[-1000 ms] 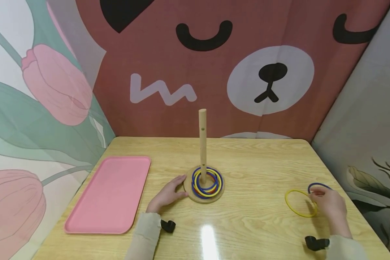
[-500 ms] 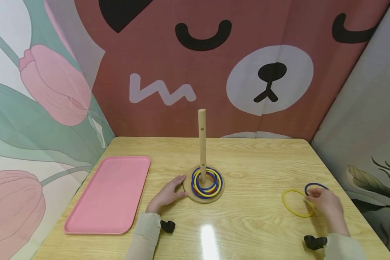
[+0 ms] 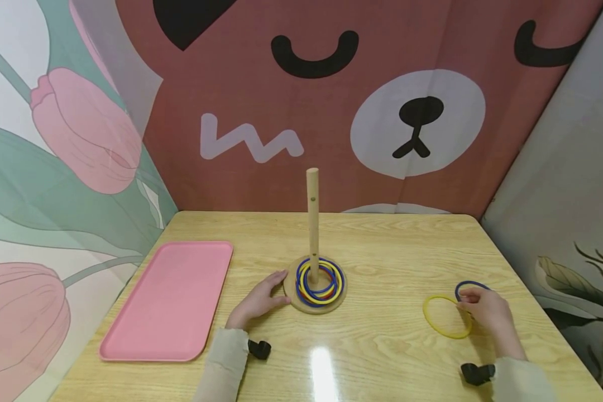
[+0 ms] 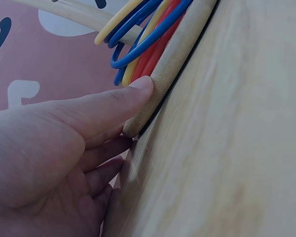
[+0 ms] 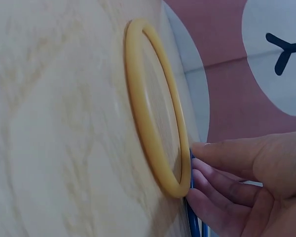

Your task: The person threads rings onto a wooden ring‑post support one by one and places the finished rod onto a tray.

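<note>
A wooden peg rises from a round wooden base, with several blue, yellow and red rings stacked loosely around its foot. At the base's left edge, my left hand rests its thumb and fingers against the rim; the left wrist view has the thumb on the edge. Over on the right side, my right hand pinches a blue ring, its thumb and fingertips partly hiding it. A yellow ring lies flat on the table, touching or overlapping the blue one beside the fingers.
A pink tray lies at the table's left side. Behind the wooden table hangs a printed bear cloth, with patterned cloths at either side.
My right hand has slid left, and the blue and yellow rings have moved left along the table with it. The left hand and the peg have stayed put.
</note>
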Tool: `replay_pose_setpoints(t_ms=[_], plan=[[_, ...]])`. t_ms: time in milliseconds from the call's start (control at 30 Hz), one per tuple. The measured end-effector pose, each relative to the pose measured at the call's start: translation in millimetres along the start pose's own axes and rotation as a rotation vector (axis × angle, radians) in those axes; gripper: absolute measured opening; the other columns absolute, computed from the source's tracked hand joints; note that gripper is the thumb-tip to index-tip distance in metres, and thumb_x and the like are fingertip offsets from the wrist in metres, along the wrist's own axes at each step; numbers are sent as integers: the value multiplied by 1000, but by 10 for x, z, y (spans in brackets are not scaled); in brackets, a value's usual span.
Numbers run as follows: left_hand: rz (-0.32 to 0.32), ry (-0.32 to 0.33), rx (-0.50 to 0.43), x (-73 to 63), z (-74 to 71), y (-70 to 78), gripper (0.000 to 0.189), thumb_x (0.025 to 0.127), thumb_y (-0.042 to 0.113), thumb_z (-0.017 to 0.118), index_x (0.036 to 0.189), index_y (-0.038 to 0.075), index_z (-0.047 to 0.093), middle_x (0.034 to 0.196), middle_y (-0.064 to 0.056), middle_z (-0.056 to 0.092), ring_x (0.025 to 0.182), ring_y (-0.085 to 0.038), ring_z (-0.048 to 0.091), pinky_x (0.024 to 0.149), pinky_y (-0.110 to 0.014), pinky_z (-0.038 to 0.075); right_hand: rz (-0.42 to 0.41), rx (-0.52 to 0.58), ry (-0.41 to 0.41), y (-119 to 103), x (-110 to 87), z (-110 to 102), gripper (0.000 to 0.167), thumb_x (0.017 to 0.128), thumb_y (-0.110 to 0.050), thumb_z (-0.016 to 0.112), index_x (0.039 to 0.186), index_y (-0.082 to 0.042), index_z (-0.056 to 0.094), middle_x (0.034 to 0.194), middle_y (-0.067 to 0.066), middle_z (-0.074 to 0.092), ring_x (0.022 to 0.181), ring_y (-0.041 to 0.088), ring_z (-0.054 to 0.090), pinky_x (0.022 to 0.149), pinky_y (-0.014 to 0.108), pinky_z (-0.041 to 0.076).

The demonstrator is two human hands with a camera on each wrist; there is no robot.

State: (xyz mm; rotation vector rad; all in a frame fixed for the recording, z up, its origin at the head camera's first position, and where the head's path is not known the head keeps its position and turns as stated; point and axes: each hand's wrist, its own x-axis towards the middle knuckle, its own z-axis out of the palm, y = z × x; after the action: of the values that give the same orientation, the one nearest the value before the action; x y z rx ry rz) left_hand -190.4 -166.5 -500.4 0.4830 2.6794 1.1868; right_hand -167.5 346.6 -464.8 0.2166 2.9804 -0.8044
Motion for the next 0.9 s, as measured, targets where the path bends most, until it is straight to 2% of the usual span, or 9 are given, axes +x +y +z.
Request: replay_pose_setpoints(t_ms=[167,500,633,800,900], plan=[[6,2,1,8,4,-8,74,89,30,70,150,6,35,156,-21,31,146,-39,26,120,-55,22,-30,-1,1,-92,7,47,29,86,-9,70,107,10,65,87,19,70,74,19,61,62,26,42],[-2,-6,5,-6,-4,-1,74,88,29,71,150,6,36,156,-21,31,146,-39,26,119,-55,23,-88,9,-15,-242,42,153,24,87,-9,70,105,7,68,88,17,71,80,26,64,66,30,48],[2,-8,14,-5,-5,-5,74,89,29,71,150,6,35,156,-21,31,146,-39,26,119,-55,24,-88,23,12,-231,42,169,22,87,-7,68,104,7,68,89,18,71,81,29,65,64,29,49],[1,-5,15,-6,-5,-5,74,89,29,70,150,6,36,156,-20,31,147,-38,25,119,-55,23,-45,42,71,-143,68,108,25,89,-10,67,108,7,67,95,22,70,84,33,64,61,27,46],[-4,-2,17,-4,-6,-1,73,89,29,70,150,7,36,156,-19,32,147,-37,25,120,-54,23,-26,46,125,-67,116,48,28,90,-11,66,111,7,65,99,24,69,86,37,64,62,31,47]])
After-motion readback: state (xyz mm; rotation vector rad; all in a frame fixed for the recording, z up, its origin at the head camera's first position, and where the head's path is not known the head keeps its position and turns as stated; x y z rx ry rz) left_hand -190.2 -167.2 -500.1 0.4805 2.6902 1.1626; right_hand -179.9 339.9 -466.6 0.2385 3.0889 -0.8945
